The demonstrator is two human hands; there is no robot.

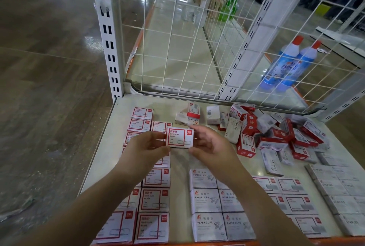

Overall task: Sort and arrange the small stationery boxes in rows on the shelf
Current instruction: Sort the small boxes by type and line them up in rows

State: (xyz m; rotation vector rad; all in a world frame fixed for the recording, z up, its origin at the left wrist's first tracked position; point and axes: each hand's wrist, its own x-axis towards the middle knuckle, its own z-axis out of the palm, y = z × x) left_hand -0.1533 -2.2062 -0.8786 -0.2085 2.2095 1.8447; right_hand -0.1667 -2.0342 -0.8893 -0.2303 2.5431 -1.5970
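Observation:
A white paper-clip box with a red frame (179, 137) is held just above the shelf (179, 159) between both hands. My left hand (147, 148) pinches its left edge; my right hand (210, 144) holds its right side with curled fingers. Below and left, matching red-framed boxes (154, 199) lie in two columns. White paper-clip boxes (217, 202) form rows at centre front. More red-framed boxes (290, 196) and grey staple boxes (339, 192) lie in rows at the right. A loose heap of mixed boxes (276, 133) lies at the back right.
A white wire-grid back panel (177, 52) and slotted uprights (107, 34) close off the shelf's rear. Two blue bottles with red caps (286, 66) stand behind the grid at right. Brown floor (49, 87) lies left of the shelf edge.

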